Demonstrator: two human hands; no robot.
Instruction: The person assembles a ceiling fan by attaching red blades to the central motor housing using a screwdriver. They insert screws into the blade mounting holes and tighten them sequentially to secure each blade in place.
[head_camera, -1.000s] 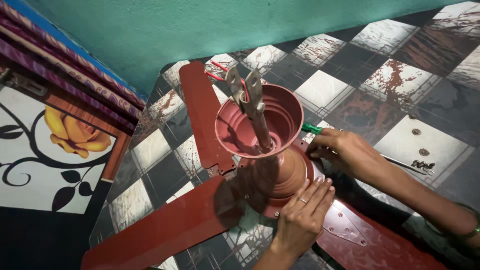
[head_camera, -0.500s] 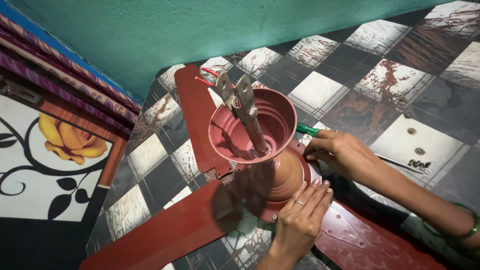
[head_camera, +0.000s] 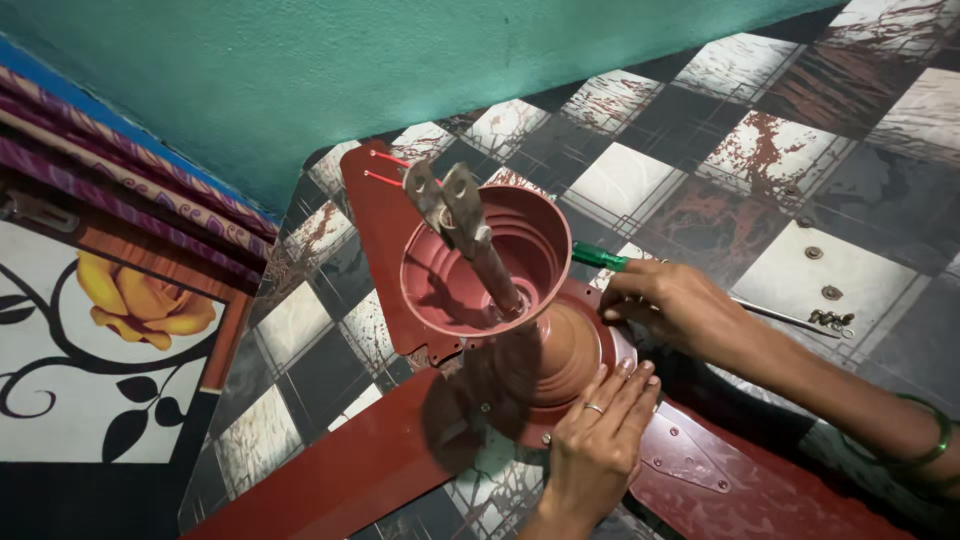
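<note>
A maroon ceiling fan lies on the checkered floor, its domed motor housing (head_camera: 560, 350) in the middle. A cup-shaped canopy (head_camera: 455, 290) sits on the metal downrod (head_camera: 480, 250), which tilts up to the left. My left hand (head_camera: 600, 430) rests flat on the housing's near side, a ring on one finger. My right hand (head_camera: 680, 310) has its fingers curled at the housing's right rim; what they pinch is hidden. A green-handled screwdriver (head_camera: 598, 257) lies under that hand, its shaft showing past the wrist.
Fan blades (head_camera: 340, 480) spread to the lower left, the lower right and back left. Small screws (head_camera: 830, 318) lie on a pale tile at right. A teal wall stands behind, and a flower-patterned panel (head_camera: 100, 330) is at left.
Both hands stay where they were on the housing. The view has shifted slightly, so the fan sits a little lower in the picture.
</note>
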